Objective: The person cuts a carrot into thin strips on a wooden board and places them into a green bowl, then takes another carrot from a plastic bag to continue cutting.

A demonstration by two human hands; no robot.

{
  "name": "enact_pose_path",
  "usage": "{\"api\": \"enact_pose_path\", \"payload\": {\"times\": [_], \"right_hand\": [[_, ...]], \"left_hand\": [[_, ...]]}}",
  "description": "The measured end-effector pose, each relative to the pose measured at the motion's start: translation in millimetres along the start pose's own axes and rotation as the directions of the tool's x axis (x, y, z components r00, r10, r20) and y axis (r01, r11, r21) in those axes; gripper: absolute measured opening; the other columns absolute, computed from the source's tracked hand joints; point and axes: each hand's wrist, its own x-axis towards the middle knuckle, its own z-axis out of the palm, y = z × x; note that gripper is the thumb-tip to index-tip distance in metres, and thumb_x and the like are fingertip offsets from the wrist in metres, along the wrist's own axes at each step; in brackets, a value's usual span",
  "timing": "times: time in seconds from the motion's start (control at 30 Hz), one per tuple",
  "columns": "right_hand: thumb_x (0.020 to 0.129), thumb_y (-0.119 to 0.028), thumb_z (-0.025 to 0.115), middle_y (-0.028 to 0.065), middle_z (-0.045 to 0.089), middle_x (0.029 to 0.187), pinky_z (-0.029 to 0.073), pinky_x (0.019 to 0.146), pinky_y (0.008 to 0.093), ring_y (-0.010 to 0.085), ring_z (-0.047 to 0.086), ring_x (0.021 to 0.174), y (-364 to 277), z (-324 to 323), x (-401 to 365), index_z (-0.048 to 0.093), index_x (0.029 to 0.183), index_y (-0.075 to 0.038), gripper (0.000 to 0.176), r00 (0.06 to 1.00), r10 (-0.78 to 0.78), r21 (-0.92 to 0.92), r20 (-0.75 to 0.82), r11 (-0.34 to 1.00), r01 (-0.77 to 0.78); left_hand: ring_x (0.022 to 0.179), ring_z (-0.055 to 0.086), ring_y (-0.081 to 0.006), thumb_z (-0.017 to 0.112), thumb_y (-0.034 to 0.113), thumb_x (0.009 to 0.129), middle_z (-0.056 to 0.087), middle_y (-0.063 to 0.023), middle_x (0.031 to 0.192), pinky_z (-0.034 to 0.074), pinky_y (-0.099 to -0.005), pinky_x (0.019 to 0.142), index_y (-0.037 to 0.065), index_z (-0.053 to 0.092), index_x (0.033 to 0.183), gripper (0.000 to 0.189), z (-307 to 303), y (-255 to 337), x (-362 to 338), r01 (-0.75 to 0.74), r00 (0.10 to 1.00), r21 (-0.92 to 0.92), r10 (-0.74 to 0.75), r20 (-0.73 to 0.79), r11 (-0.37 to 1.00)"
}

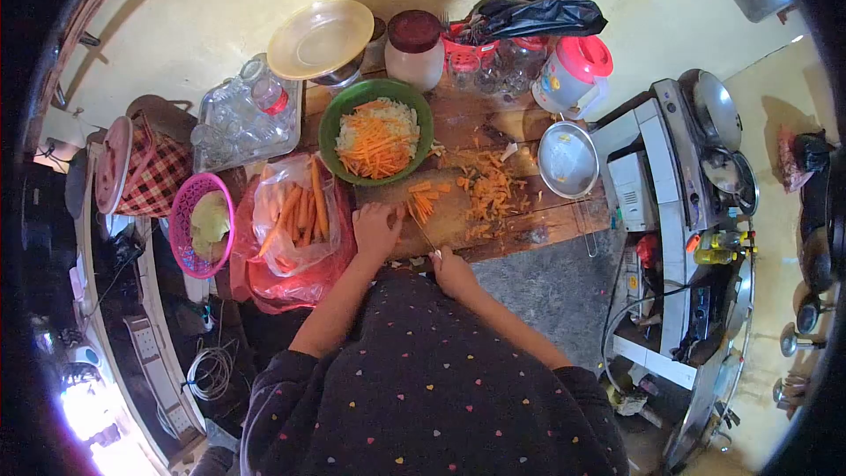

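Forearms are stretched forward over the wooden table (458,115). The left hand (377,231) is half curled, fingertips pressed down on a small pile of carrot sticks (422,203) on the wooden board (454,220). The right hand (454,271) is closed round a knife (424,234), its blade angled up to the sticks. Behind, a green bowl (327,128) is filled with shredded carrot and cabbage. Whole carrots are held in a plastic bag (295,211), cabbage in a pink basket (181,238). Carrot peelings (493,189) are scattered to the right, and a stove (705,150) is seen beyond.
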Motion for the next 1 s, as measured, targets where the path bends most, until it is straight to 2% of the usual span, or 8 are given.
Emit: {"api": "enact_pose_path", "payload": {"times": [0.07, 0.17, 0.37, 0.57, 0.67, 0.77, 1.0], "right_hand": [[0.092, -0.034, 0.036, 0.0291, 0.058, 0.079, 0.045, 0.067, 0.0514, 0.0437, 0.058, 0.077, -8, -10, -4, 0.046, 0.093, 0.005, 0.04, 0.999, 0.05, -0.003, 0.019, 0.999, -0.05], [0.092, -0.034, 0.036, 0.0293, 0.058, 0.079, 0.045, 0.067, 0.0514, 0.0431, 0.058, 0.076, -2, -6, -2, 0.046, 0.093, 0.005, 0.04, 1.0, 0.012, 0.005, -0.029, 1.0, -0.012], [0.092, -0.034, 0.036, 0.0293, 0.058, 0.074, 0.046, 0.064, 0.0512, 0.0438, 0.058, 0.073, -2, -1, 4, 0.046, 0.092, 0.005, 0.04, 0.999, -0.051, 0.042, -0.017, 0.998, 0.052], [0.092, -0.034, 0.036, 0.0284, 0.058, 0.072, 0.046, 0.063, 0.0508, 0.0439, 0.058, 0.072, -3, 2, 7, 0.046, 0.091, 0.005, 0.04, 0.998, -0.056, 0.005, -0.028, 0.998, 0.056], [0.092, -0.034, 0.036, 0.0281, 0.058, 0.072, 0.046, 0.063, 0.051, 0.0438, 0.058, 0.072, -4, 2, 7, 0.046, 0.091, 0.005, 0.04, 0.996, -0.08, 0.019, -0.035, 0.997, 0.081], [0.092, -0.034, 0.035, 0.0278, 0.058, 0.073, 0.046, 0.063, 0.0509, 0.0437, 0.058, 0.072, -9, -1, 6, 0.046, 0.092, 0.004, 0.04, 0.999, -0.037, 0.016, 0.007, 0.999, 0.037], [0.092, -0.033, 0.037, 0.0266, 0.059, 0.075, 0.047, 0.063, 0.0502, 0.0418, 0.059, 0.073, -8, 7, 11, 0.045, 0.096, 0.003, 0.037, 1.0, -0.001, -0.053, -0.001, 0.999, 0.001]], "left_hand": [[0.084, 0.054, -0.0243, 0.062, 0.026, 0.072, 0.061, -0.0064, 0.083, 0.036, -0.0372, 0.074, 0.011, 0.064, 0.083, 0.018, -4, 5, 2, 0.026, 0.999, 0.032, -0.027, 0.042, 0.999], [0.084, 0.054, -0.0246, 0.062, 0.026, 0.073, 0.061, -0.0071, 0.081, 0.036, -0.0374, 0.074, 0.01, 0.064, 0.081, 0.018, 2, 3, 2, -0.001, 1.0, 0.015, 0.002, -0.004, 1.0], [0.083, 0.054, -0.0253, 0.062, 0.025, 0.072, 0.061, -0.009, 0.081, 0.036, -0.0381, 0.074, 0.009, 0.063, 0.076, 0.017, 4, 0, 2, -0.022, 0.999, 0.08, 0.019, 0.032, 0.997], [0.084, 0.054, -0.0244, 0.063, 0.025, 0.07, 0.061, -0.0075, 0.081, 0.036, -0.0381, 0.074, 0.009, 0.063, 0.076, 0.017, 2, 3, 2, -0.023, 1.0, 0.084, 0.021, 0.023, 0.996], [0.085, 0.054, -0.024, 0.063, 0.024, 0.069, 0.061, -0.0067, 0.081, 0.036, -0.0381, 0.074, 0.01, 0.063, 0.078, 0.017, 5, 0, 2, -0.068, 0.998, 0.07, 0.069, -0.011, 0.995], [0.085, 0.054, -0.0238, 0.063, 0.024, 0.068, 0.061, -0.0062, 0.082, 0.036, -0.0379, 0.074, 0.01, 0.063, 0.08, 0.018, -1, 2, 3, -0.079, 0.997, 0.077, 0.078, 0.008, 0.994], [0.084, 0.053, -0.0238, 0.063, 0.023, 0.068, 0.06, -0.0066, 0.081, 0.036, -0.0376, 0.074, 0.009, 0.062, 0.079, 0.018, 2, 1, 3, -0.078, 0.997, 0.094, 0.076, 0.017, 0.993]]}}
